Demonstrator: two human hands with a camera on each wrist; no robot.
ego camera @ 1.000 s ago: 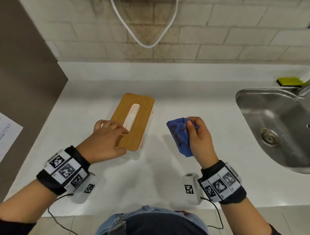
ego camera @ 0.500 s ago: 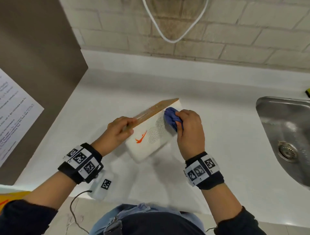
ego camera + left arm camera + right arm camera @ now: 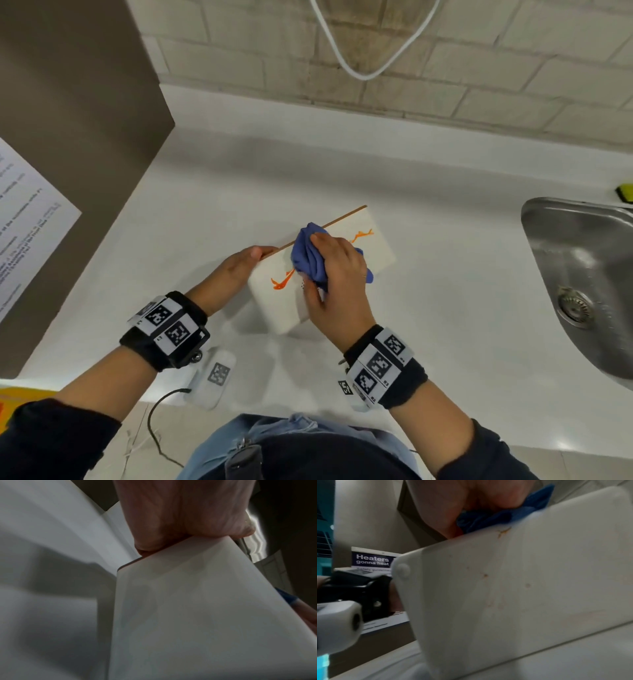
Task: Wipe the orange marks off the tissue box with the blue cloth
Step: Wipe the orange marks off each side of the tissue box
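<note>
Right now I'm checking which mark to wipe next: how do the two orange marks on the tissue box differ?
The near orange mark lies toward the left hand, at the box's lower end; the far orange mark sits by the upper end. The near one pokes out from under the lower left edge of the blue cloth; the far one shows beyond the right hand. Both are thin orange streaks on the same white face of the tissue box, each partly covered.
</note>
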